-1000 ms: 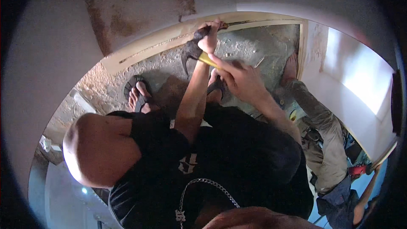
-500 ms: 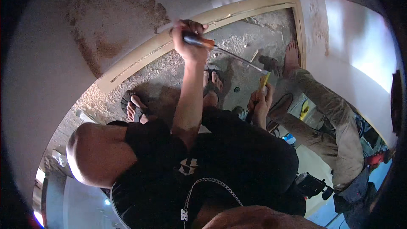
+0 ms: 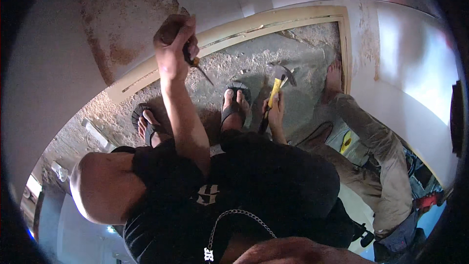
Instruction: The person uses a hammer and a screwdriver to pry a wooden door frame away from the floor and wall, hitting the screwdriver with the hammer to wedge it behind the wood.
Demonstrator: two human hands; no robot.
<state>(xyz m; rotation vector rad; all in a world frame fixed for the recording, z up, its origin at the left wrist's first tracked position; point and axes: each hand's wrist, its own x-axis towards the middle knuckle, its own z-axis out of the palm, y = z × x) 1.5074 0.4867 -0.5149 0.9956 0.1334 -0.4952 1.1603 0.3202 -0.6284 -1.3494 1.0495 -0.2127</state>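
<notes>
My left hand (image 3: 172,49) is raised over a pale wooden frame (image 3: 312,12), closed around a chisel. The chisel's narrow metal shaft (image 3: 204,75) slants down to the right from an orange collar; most of its dark handle is hidden by my fingers. My right hand (image 3: 276,112) grips a claw hammer (image 3: 276,87) by its yellow and black handle. The hammer's head is up, beyond my fingers, and stands apart from the chisel. A long slot runs along the frame in front of my feet.
My sandalled feet (image 3: 234,105) stand on a rough floor (image 3: 215,63) strewn with pale shavings. On the right is another person's leg in brown trousers (image 3: 359,117), with a bare foot (image 3: 333,76) by the frame's corner. Behind that leg lie tools, one yellow (image 3: 346,142).
My left hand has moved left with the chisel, whose tip was close to the hammer's head. My right hand has moved left with the hammer, and its head now shows.
</notes>
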